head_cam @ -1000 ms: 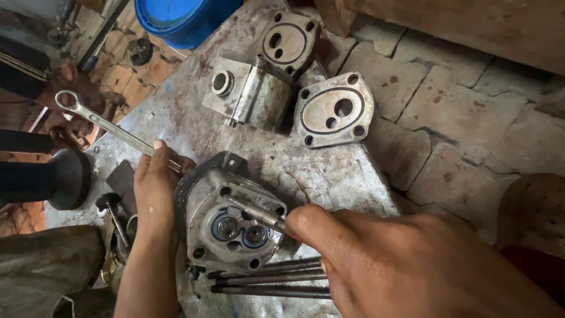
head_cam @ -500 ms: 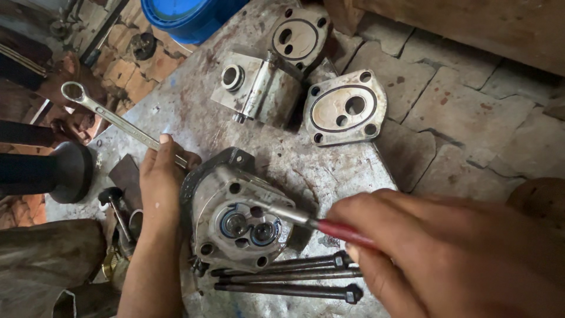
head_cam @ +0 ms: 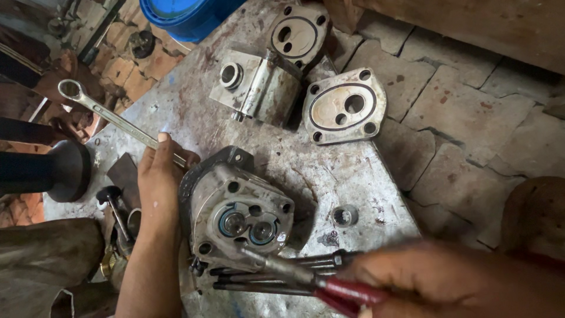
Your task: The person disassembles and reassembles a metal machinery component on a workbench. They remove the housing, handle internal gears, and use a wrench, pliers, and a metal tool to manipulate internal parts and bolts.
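Pump housing (head_cam: 238, 221) sits face-up on the stained metal plate (head_cam: 329, 171), near its front edge, two gear shaft ends showing in the open face inside the dark seal ring.

Left hand (head_cam: 158, 176) lies flat against the housing's left side, fingers extended, steadying it; no closed grip on anything. Its fingertips touch the shaft of the long ring spanner (head_cam: 112, 115) lying diagonally on the plate.

Right hand (head_cam: 453, 282) is closed round the red-handled pliers (head_cam: 306, 277), blurred, bottom right.

What changed: a second ago the plier tip was right at the gear bores in the housing face. Half a second ago it was still at the face, with the red handle just coming into view. Now the tip has pulled back to the housing's lower edge, just over the long bolts (head_cam: 276, 274) lying in front. Can't tell whether anything is pinched in the tip; too blurred. Hand and tool have moved right and down, and the view has shifted too. My read: that poke at the face is finished, with the tool backing off. Both gear ends look seated as before, so nothing obvious has come out.

Unmoved behind: grey pump body block (head_cam: 256, 88), two flat end covers (head_cam: 344, 106), (head_cam: 300, 29), small round bush (head_cam: 344, 216) loose on the plate, blue tub (head_cam: 182, 15) at the top.
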